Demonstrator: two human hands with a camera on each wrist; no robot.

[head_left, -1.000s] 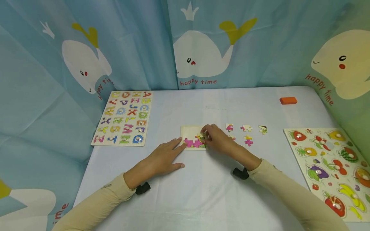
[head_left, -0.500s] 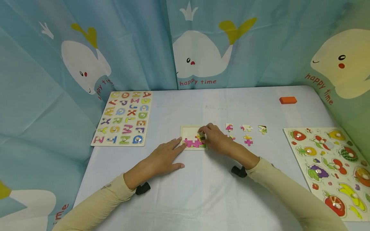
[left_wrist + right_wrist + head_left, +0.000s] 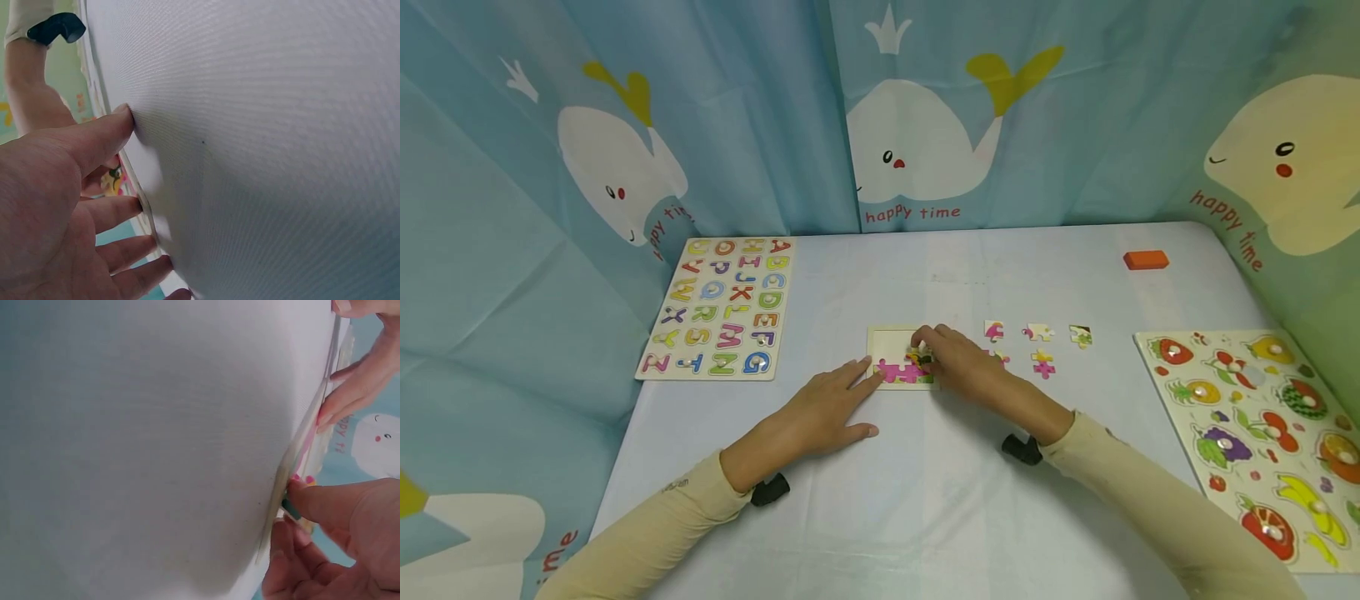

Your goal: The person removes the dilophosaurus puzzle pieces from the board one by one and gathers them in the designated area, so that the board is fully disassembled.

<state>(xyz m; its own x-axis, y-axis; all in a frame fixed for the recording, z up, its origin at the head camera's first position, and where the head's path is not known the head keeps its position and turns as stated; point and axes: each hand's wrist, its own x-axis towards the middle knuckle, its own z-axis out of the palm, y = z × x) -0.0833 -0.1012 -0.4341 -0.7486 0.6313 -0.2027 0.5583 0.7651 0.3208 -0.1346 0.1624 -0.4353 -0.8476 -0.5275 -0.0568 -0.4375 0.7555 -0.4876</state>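
Observation:
A small framed puzzle board [image 3: 898, 340] lies mid-table, with pink joined pieces [image 3: 901, 372] along its lower part. My left hand [image 3: 820, 412] rests spread at the board's left edge, fingertips on the frame. At the board's right side, my right hand [image 3: 966, 367] pinches a yellow-green puzzle piece [image 3: 921, 357] between thumb and fingers. In the right wrist view that piece [image 3: 307, 526] is tilted above the frame [image 3: 279, 487]. Loose pieces lie right of the board, among them a pink one [image 3: 993, 331] and a green-and-white one [image 3: 1081, 336].
An alphabet board [image 3: 715, 308] lies at the table's left. On the right are a fruit board [image 3: 1247, 433] and, farther back, an orange block [image 3: 1146, 260]. A whale-print curtain [image 3: 760, 117] hangs behind the table.
My right hand has shifted slightly left over the board with the piece, which now looks more tilted. The left hand has stayed in place.

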